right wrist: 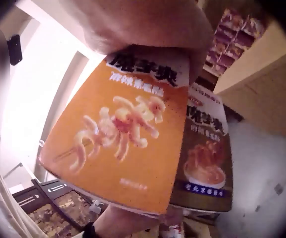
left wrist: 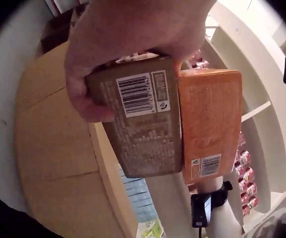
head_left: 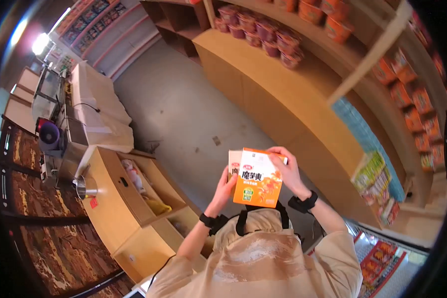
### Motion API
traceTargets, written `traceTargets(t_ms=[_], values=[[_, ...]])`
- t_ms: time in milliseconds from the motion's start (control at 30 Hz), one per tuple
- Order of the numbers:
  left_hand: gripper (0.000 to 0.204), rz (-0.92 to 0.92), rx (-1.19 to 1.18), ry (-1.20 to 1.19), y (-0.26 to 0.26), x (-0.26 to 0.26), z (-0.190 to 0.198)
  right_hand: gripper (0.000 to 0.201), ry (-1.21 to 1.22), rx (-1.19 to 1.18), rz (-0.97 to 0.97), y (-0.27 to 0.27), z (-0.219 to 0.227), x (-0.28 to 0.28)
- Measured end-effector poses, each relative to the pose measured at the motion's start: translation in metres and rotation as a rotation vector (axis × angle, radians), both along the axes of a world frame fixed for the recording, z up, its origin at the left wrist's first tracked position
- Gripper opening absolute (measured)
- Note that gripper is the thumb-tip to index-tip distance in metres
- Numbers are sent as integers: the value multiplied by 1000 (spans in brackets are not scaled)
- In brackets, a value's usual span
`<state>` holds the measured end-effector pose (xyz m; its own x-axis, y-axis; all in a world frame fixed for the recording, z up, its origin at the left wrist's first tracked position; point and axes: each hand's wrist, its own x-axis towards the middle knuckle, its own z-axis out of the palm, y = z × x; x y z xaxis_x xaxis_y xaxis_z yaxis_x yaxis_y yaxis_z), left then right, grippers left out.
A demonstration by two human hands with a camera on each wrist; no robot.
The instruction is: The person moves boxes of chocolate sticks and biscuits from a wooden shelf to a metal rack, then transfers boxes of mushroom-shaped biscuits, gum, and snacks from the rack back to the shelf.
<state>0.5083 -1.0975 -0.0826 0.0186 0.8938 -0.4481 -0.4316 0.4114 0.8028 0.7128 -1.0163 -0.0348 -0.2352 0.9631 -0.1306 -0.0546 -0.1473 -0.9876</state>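
In the head view, an orange and white box [head_left: 258,178] is gripped at its upper right by my right hand [head_left: 289,171]. My left hand [head_left: 222,189] holds a brown box [head_left: 234,158], which sits partly behind the orange one. The left wrist view shows my left hand [left wrist: 133,34] curled round the brown box [left wrist: 142,119], its barcode side visible, beside the orange box [left wrist: 211,124]. Seen from the right wrist, my right hand [right wrist: 143,25] grips the top of the orange box [right wrist: 118,134], and the brown box [right wrist: 205,153] overlaps behind it.
A wooden counter [head_left: 263,74] curves across the right, with cups [head_left: 253,30] and green packets [head_left: 371,171] on it. Orange packs [head_left: 412,104] fill the shelves beyond. At the left stands an open wooden cabinet [head_left: 109,198]; grey floor [head_left: 184,99] lies between.
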Motion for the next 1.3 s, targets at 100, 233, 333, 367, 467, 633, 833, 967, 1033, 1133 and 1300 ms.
traceTargets(t_ms=[100, 233, 333, 367, 467, 633, 833, 967, 1033, 1133, 1300], values=[[45, -11, -56, 29, 38, -45, -17, 25, 55, -25, 15, 50, -19, -51], [42, 43, -78, -39, 97, -111, -29, 35, 173, -136, -8, 128, -26, -131], [41, 121, -60, -35, 143, -166, -21, 46, 230, -236, 121, 187, -33, -185], [40, 148, -70, -14, 158, -185, -17, 49, 230, -166, 178, 199, -36, -204], [40, 236, -30, -1, 203, -232, -8, 62, 190, -131, 375, 233, -35, -243], [43, 218, -36, 47, 277, -310, -15, 72, 287, -263, 483, 301, -61, -318], [54, 12, 17, 52, 393, -421, -57, 71, 221, -287, 431, 394, -70, -420], [58, -113, -50, -48, 466, -470, -39, 69, 197, -349, 323, 441, -58, -472], [59, -155, -63, -102, 498, -493, -28, 69, 143, -305, 281, 464, -46, -492], [64, -379, -47, -42, 550, -529, -24, 67, 126, -278, 206, 499, -34, -518], [81, -518, 142, 261, 620, -568, -44, 65, 306, -442, 40, 566, -86, -542]])
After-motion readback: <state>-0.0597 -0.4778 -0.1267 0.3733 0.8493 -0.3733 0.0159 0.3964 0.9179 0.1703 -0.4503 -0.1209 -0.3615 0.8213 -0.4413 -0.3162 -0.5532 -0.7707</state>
